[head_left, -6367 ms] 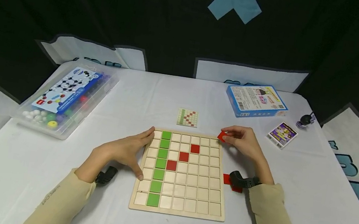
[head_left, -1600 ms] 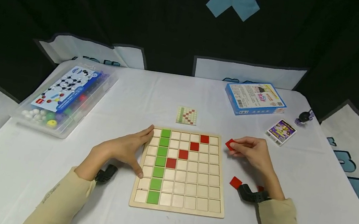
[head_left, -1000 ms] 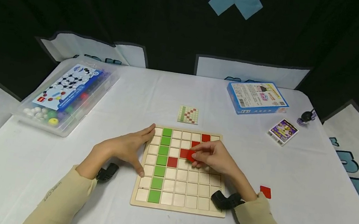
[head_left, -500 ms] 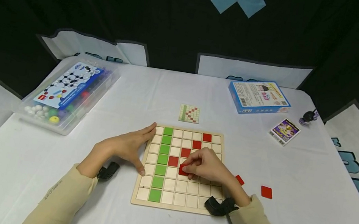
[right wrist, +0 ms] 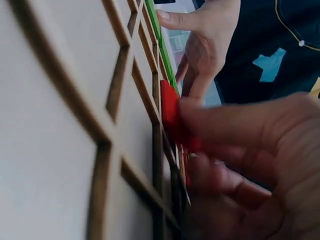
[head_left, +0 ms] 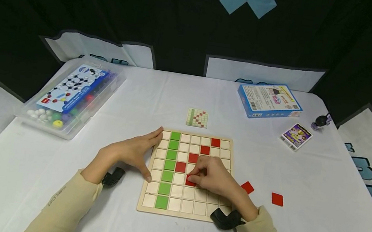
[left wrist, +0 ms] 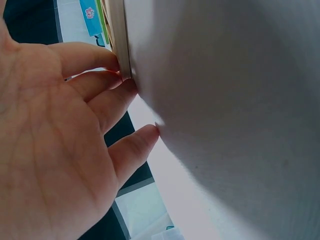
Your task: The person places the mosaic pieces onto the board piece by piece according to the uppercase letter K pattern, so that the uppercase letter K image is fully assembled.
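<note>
A wooden grid board [head_left: 179, 214] lies on the table. Green square tiles [head_left: 167, 176] fill its second column, and several red tiles [head_left: 193, 158] run diagonally up to the right. My left hand [head_left: 132, 152] spreads along the board's left side, fingertips at the upper corner and thumb lower on the edge; in the left wrist view fingertips touch the board's side. My right hand [head_left: 215, 175] pinches a red tile [head_left: 190, 181] between thumb and fingers at a fourth-column cell, one row below the lowest red tile. In the right wrist view this tile [right wrist: 172, 112] stands tilted against the grid.
Two loose red tiles [head_left: 247, 187] lie right of the board. Behind it is a small pattern card [head_left: 197, 118]. A clear case of coloured balls [head_left: 69, 131] stands at left. A blue box [head_left: 270, 101], a purple card pack [head_left: 296, 137] and a small dark figure [head_left: 321, 121] sit at right.
A fourth red tile now sits in the board's top row. My right hand has brought another red tile from the right side down over the fourth-column cell. My left hand stays at the edge.
</note>
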Available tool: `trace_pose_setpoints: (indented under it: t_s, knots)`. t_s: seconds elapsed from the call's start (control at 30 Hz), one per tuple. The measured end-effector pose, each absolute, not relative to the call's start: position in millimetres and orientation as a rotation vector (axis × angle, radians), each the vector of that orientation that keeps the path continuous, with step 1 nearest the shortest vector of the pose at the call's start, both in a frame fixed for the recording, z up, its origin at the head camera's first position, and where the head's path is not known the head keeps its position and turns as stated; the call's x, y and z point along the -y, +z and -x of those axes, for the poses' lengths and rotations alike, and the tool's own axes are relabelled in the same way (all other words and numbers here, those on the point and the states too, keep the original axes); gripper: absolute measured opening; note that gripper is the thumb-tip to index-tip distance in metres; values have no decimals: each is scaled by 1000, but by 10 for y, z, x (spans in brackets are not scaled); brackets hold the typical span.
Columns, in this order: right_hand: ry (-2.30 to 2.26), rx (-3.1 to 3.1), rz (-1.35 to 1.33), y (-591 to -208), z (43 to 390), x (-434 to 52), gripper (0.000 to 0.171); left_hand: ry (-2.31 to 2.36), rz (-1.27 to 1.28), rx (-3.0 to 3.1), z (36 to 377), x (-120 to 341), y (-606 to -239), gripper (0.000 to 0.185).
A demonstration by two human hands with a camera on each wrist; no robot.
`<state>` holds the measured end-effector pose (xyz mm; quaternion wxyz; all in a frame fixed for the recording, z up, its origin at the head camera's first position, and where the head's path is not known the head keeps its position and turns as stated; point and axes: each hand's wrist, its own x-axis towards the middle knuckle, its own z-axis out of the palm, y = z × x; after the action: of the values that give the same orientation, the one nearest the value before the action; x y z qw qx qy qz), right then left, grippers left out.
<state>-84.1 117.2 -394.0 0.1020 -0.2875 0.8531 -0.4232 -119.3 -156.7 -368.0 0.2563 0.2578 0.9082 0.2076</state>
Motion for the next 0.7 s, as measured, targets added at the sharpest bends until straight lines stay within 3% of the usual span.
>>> trace_pose_setpoints:
  t_s: [0.23, 0.4, 0.7]
  knots:
    - [-1179, -2588, 889, -3929, 876, -1251, 12, 555, -693, -2461, 1189, 1564, -3678, 134]
    - [-1289, -2496, 737, -3894, 963, -1474, 3, 564, -688, -2457, 1179, 1562, -3676, 134]
    - [-1284, -2483, 512, -3853, 1015, -2078, 15, 557, -705, -2466, 1185, 1562, -3670, 134]
